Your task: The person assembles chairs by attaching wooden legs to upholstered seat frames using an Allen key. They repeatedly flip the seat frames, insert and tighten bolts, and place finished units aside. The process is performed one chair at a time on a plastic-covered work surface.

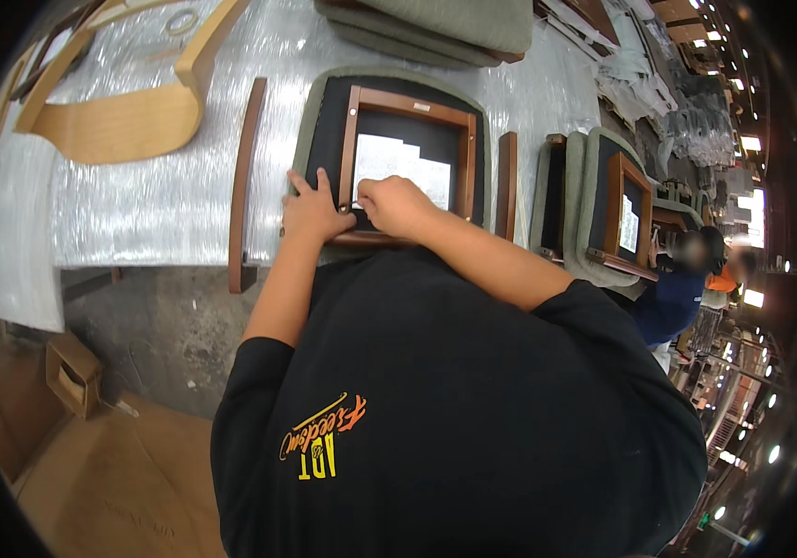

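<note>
On upturned seat (398, 149), both hands (314, 212) press white label (398, 167).

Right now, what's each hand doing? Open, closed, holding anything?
Left hand: open, fingers spread flat on the upturned seat cushion by its wooden frame.
Right hand: curled shut at the frame's near-left corner; what it grips cannot be told.
</note>
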Motion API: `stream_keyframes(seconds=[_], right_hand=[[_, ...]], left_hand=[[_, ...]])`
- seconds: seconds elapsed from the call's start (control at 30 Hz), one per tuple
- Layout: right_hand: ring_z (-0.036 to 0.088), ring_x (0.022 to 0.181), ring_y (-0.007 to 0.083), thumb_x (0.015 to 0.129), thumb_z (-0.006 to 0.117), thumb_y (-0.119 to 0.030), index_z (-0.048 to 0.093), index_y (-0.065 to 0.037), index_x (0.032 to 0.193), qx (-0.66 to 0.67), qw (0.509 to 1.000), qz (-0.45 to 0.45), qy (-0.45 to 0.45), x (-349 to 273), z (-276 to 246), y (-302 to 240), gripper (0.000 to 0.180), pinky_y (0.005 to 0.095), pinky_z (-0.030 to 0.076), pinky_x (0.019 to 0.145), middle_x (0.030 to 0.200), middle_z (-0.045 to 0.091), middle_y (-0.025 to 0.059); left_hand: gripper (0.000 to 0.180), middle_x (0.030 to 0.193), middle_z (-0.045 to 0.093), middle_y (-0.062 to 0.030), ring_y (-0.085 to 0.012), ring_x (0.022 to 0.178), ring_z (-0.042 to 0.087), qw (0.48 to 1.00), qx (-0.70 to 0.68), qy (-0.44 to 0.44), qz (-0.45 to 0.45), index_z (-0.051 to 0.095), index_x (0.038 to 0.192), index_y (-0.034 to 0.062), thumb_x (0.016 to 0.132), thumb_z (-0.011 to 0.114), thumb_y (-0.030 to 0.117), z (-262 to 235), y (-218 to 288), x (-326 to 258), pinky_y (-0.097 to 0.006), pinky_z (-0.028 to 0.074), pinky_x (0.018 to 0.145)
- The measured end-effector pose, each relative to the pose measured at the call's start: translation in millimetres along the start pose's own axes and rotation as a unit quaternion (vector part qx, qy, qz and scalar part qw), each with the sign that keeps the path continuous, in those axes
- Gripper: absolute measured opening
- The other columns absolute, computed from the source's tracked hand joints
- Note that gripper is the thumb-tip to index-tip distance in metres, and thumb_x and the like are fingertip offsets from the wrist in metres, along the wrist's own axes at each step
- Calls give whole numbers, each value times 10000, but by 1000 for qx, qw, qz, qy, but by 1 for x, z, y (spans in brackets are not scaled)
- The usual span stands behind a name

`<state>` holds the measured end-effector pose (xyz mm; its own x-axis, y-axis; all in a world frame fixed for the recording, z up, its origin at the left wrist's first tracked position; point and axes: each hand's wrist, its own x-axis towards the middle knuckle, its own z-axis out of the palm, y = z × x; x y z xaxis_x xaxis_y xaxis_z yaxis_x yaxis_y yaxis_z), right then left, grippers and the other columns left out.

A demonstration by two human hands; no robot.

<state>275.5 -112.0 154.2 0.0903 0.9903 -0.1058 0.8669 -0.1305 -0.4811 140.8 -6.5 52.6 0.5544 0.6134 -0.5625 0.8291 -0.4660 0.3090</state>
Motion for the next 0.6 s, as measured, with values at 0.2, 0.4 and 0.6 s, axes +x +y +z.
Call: stream_keyframes(seconds=[0.2,0.4,0.6], right_hand=[[716,802,457,940,641,-152,706,-17,928,-31,999,27,-16,0,15,6,150,543,573,766,797,713,250],[708,788,460,931,644,-146,684,-12,896,-58,997,41,-26,7,20,17,145,539,573,748,781,704,250],[720,792,432,943,638,-160,679,-34,899,-91,993,1,-75,10,13,10,140,538,572,737,788,716,222]], left_hand=[[1179,1690,152,-399,-621,1324,532,1000,8,18,7,252,1700,148,750,815,563,-6,2,-5,-559,594,979],[1182,1684,158,-408,-619,1310,546,1000,15,24,5,249,1699,139,752,814,564,-1,1,0,-551,611,947],[1176,1684,148,-409,-611,1316,544,1000,16,23,6,250,1698,135,764,810,579,-3,0,-2,-580,613,938]])
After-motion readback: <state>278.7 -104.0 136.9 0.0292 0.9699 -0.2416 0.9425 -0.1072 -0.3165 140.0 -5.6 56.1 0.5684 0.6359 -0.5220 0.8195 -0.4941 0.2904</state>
